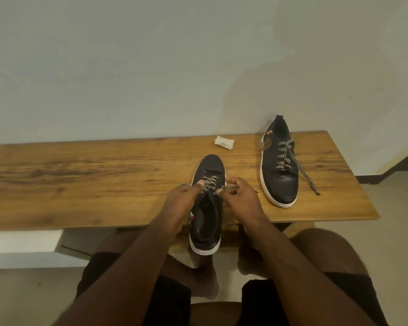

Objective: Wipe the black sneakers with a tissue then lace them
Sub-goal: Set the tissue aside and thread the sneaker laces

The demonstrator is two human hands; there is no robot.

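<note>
A black sneaker with a white sole (210, 168) lies toe-away on the wooden table (92, 184), its heel hanging over the front edge. Its black-and-white lace (210, 183) is threaded partway. My left hand (183, 203) grips the shoe's left side and pinches a lace end that sticks out to the left. On the shoe's right side, my right hand (242, 200) pinches the other lace end. A second black sneaker (279, 168) lies at the right, laced, with one loose lace end trailing toward the table's right edge. A crumpled white tissue (224, 142) lies near the wall.
The table stands against a pale wall. Its right edge is close to the second sneaker. Below the front edge I see my knees, dark shorts and bare feet on a light floor. A white ledge runs at the lower left.
</note>
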